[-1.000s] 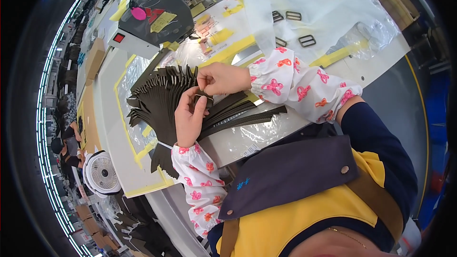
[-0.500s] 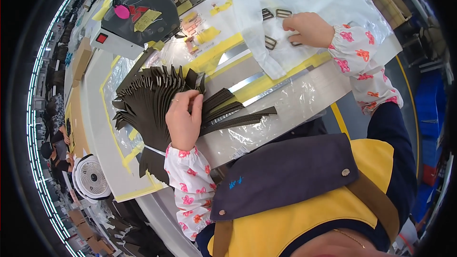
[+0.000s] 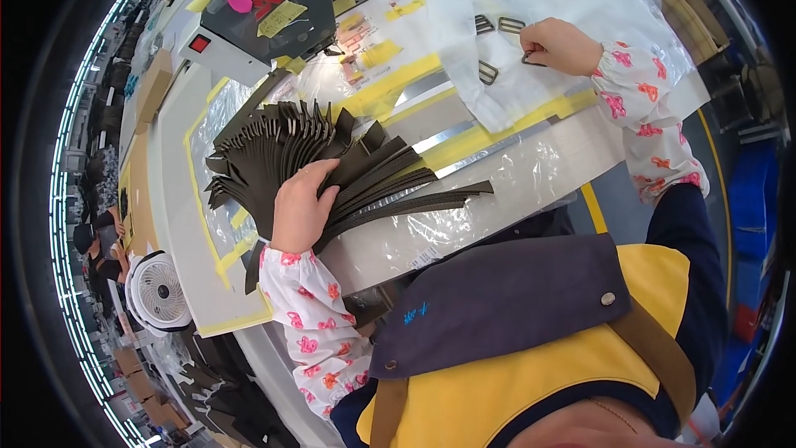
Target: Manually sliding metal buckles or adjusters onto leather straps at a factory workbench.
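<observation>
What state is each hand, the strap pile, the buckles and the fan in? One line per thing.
Left hand: flat, pressing the straps.
Dark straps: fanned out on the table.
Right hand: pinching one buckle.
Metal buckles: loose on white plastic.
Small fan: blade motion cannot be told.

Buckle (image 3: 531, 58) mostly under right hand (image 3: 557, 43) (fingertips too)

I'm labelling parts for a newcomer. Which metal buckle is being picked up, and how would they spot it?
On the clear plastic bag at the worktable's far right lie several dark rectangular buckles. It is the buckle under the right hand fingertips; the others lie untouched to its left.
</observation>
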### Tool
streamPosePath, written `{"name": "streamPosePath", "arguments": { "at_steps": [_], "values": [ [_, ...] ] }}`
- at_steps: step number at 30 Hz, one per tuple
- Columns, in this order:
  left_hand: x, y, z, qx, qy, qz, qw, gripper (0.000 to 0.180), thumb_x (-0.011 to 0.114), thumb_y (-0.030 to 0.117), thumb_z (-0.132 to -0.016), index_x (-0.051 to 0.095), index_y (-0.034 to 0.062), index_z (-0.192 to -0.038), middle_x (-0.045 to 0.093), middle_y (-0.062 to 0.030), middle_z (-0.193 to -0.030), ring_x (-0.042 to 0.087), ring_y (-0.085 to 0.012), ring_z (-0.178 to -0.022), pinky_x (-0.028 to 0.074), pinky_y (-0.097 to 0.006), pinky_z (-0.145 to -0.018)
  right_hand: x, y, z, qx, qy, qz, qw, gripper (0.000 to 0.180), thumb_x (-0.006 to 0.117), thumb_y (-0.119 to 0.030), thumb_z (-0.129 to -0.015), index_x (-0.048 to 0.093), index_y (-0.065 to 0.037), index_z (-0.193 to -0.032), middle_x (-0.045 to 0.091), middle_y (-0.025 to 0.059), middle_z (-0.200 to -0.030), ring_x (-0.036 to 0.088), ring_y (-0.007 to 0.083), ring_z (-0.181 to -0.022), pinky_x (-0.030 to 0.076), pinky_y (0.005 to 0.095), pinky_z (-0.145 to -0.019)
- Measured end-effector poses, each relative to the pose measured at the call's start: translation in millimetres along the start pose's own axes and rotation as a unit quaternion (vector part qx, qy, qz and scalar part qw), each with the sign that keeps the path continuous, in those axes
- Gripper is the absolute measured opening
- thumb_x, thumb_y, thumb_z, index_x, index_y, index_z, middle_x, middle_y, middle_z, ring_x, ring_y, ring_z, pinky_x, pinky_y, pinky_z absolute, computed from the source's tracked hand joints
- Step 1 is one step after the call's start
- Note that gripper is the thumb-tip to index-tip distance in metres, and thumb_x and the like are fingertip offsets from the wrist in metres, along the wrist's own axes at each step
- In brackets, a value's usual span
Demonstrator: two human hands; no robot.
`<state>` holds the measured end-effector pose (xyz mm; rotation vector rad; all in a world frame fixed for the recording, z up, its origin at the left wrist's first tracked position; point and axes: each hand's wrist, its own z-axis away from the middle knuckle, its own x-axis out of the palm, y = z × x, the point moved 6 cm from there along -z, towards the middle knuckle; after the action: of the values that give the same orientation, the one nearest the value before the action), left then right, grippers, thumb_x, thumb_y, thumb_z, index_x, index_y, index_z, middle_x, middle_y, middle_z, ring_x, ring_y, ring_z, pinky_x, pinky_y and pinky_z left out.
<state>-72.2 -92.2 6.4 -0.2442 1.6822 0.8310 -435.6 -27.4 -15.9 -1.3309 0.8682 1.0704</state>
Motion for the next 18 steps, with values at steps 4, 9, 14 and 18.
{"name": "streamPosePath", "arguments": {
  "at_steps": [4, 9, 14, 18],
  "values": [
    [1, -9, -16, -0.011, -0.015, 0.001, 1.000, 0.028, 0.062, 0.010, -0.073, 0.059, 0.0041, -0.099, 0.060, -0.0132, -0.097, 0.057, -0.0295, -0.088, 0.046, -0.035, -0.073, -22, -48, -2, -0.093, 0.184, -0.030, 0.978, 0.012, 0.061, -0.008, -0.072, 0.051, -0.002, -0.074, 0.054, 0.0103, -0.066, 0.053, 0.0251, -0.061, 0.041, 0.0331, -0.055],
    [8, 2, -22, 0.021, -0.003, -0.083, 0.996, 0.034, 0.068, 0.016, -0.066, 0.059, 0.0058, -0.097, 0.058, -0.0101, -0.088, 0.055, -0.0273, -0.084, 0.044, -0.035, -0.070, 27, -141, -31, -0.264, 0.017, -0.309, 0.914, 0.014, 0.060, -0.010, -0.077, 0.050, -0.001, -0.079, 0.057, 0.0112, -0.090, 0.055, 0.0226, -0.087, 0.044, 0.0305, -0.074],
    [10, 8, -27, 0.045, -0.014, -0.231, 0.972, 0.038, 0.068, 0.013, -0.064, 0.055, 0.0104, -0.100, 0.051, -0.0057, -0.091, 0.050, -0.0252, -0.087, 0.039, -0.035, -0.070, 69, -174, -51, -0.233, -0.111, -0.453, 0.853, 0.013, 0.059, -0.010, -0.078, 0.050, -0.002, -0.080, 0.058, 0.0121, -0.097, 0.054, 0.0248, -0.093, 0.043, 0.0297, -0.078],
    [-6, -57, -16, -0.056, 0.170, -0.177, 0.968, 0.024, 0.066, 0.011, -0.067, 0.050, 0.0071, -0.085, 0.051, -0.0083, -0.085, 0.051, -0.0277, -0.081, 0.040, -0.038, -0.067, 81, -185, -47, -0.234, -0.117, -0.315, 0.912, 0.011, 0.056, -0.010, -0.080, 0.053, -0.002, -0.086, 0.060, 0.0094, -0.085, 0.057, 0.0231, -0.076, 0.044, 0.0293, -0.066]
  ]
}}
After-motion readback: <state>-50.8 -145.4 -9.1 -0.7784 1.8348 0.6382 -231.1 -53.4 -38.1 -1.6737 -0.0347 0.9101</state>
